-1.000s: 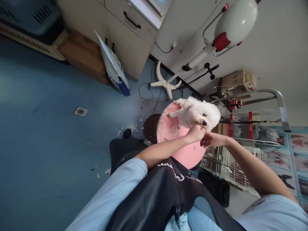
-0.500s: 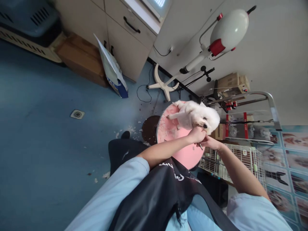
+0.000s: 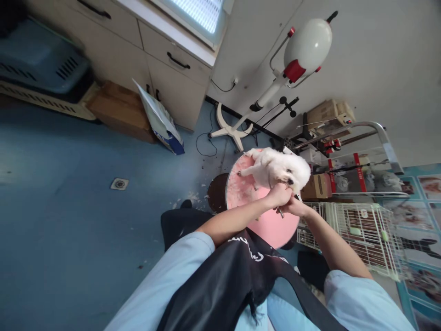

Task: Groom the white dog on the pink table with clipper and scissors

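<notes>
A white fluffy dog (image 3: 289, 168) is on a round pink table (image 3: 274, 227), its face turned toward me. My left hand (image 3: 279, 195) is closed at the dog's chin, just below its dark nose, with the fingertips partly hidden. Right beside it, my right hand (image 3: 296, 207) is closed around scissors (image 3: 280, 212). Only their metal handle end shows under the fingers; the blades are hidden. Loose white fur clippings (image 3: 241, 186) lie on the tabletop near the dog's paws.
A chrome arm (image 3: 382, 135) rises behind the dog. To the right stands a white wire cage (image 3: 358, 234). A dryer (image 3: 308, 46) on a white wheeled stand (image 3: 232, 131) is by the wall. A cardboard box (image 3: 120, 110) and a pet carrier (image 3: 41, 59) line the cabinets.
My view has shifted a little, showing more of the window and cage. Both hands stay together at the dog's chin, and the scissors remain in my right hand.
</notes>
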Available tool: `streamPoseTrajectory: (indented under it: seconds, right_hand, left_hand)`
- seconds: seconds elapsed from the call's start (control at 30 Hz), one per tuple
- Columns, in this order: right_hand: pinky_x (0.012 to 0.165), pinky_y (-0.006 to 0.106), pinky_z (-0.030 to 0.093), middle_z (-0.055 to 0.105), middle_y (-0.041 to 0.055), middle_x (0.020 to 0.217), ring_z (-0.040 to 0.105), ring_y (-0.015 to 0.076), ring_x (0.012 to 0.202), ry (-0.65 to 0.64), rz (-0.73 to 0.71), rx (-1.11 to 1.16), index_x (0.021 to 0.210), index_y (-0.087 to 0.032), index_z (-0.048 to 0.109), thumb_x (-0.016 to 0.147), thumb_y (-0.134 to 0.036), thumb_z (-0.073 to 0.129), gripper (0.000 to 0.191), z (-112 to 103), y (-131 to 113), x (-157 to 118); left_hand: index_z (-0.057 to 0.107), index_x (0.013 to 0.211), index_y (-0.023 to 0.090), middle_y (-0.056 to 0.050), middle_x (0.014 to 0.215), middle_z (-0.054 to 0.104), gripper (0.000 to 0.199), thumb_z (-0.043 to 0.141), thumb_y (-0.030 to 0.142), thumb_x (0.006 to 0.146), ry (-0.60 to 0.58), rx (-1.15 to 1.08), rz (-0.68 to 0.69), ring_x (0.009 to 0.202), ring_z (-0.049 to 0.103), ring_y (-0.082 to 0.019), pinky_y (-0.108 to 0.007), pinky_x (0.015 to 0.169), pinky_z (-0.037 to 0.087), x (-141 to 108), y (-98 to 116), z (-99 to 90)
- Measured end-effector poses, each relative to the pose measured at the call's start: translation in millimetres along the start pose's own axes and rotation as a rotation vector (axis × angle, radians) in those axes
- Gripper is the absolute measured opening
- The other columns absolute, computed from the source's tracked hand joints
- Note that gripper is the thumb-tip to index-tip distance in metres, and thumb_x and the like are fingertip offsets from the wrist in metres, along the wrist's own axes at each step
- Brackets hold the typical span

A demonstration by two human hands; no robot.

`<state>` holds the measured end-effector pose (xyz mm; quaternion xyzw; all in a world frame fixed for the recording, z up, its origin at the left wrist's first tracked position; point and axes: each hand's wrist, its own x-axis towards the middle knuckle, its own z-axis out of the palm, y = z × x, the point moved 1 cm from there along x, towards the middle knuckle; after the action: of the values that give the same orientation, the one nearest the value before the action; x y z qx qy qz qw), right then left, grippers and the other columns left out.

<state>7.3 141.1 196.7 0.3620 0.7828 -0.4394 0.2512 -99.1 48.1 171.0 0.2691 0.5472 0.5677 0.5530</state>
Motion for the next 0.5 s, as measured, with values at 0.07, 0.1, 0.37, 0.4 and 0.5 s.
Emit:
streamPoseTrajectory:
  seconds: [0.07,0.1,0.37,0.4,0.5]
  right_hand:
    - [0.061,0.027,0.054,0.071,0.0092,0.068,0.066,0.0187,0.065,-0.005,-0.018,-0.024,0.067,-0.013,0.068,0.066,-0.008,0.066,0.005,5,1,0]
    - [0.060,0.027,0.055,0.072,0.0101,0.070,0.067,0.0195,0.066,0.001,-0.028,-0.051,0.068,-0.013,0.069,0.067,-0.008,0.065,0.006,8,2,0]
    - [0.091,0.043,0.058,0.076,0.0147,0.095,0.069,0.0343,0.104,0.151,-0.076,-0.164,0.098,-0.014,0.073,0.069,-0.018,0.069,0.030,20,14,24]
    - [0.092,0.045,0.058,0.076,0.0153,0.100,0.069,0.0356,0.107,0.155,-0.089,-0.165,0.103,-0.015,0.072,0.068,-0.018,0.069,0.036,22,18,27]
    - [0.087,0.048,0.061,0.074,0.0152,0.111,0.069,0.0361,0.107,0.160,-0.166,-0.200,0.118,-0.017,0.068,0.067,-0.019,0.065,0.051,28,28,32]
  left_hand:
    - [0.072,0.102,0.005,-0.011,0.079,0.066,0.033,0.044,0.018,0.090,-0.016,0.024,0.018,0.064,0.062,-0.019,-0.032,0.066,0.056,0,0,-1.0]
    - [0.072,0.102,0.006,-0.011,0.083,0.068,0.032,0.044,0.017,0.090,-0.016,0.023,0.039,0.070,0.064,-0.019,-0.032,0.072,0.056,1,0,-1.6]
    - [0.075,0.098,0.005,-0.014,0.105,0.074,0.030,0.048,0.015,0.090,0.015,0.034,0.098,0.103,0.066,-0.021,-0.031,0.102,0.047,7,-1,0.2]
    - [0.076,0.098,0.005,-0.014,0.106,0.074,0.030,0.048,0.015,0.089,0.018,0.031,0.094,0.103,0.066,-0.021,-0.030,0.102,0.047,8,-1,0.5]
    - [0.076,0.097,0.004,-0.014,0.109,0.074,0.030,0.049,0.013,0.088,0.012,0.024,0.095,0.106,0.065,-0.021,-0.027,0.101,0.046,10,0,0.2]
